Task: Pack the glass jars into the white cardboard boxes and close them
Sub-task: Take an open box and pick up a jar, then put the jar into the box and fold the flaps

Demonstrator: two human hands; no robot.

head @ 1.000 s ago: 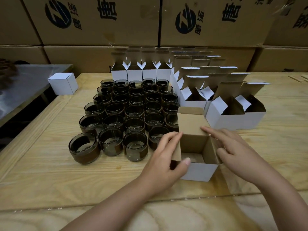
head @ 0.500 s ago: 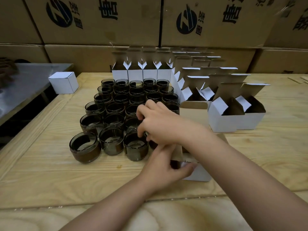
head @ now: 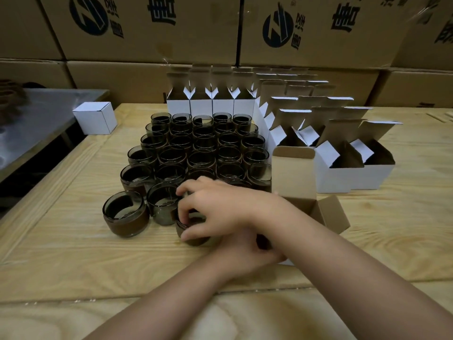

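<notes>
Right hand crossed over left hand

Brown printed cartons stand stacked at twelve o'clock. A grey metal table sits at nine o'clock, beside the pale wooden tabletop.

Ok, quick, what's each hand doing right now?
Left hand: grips the open box, partly hidden under the other arm.
Right hand: grips a front-row jar.

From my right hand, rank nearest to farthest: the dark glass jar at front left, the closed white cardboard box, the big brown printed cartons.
1. Dark glass jar at front left, beside the right hand.
2. Closed white cardboard box, far left.
3. Big brown printed cartons, stacked behind.
</notes>
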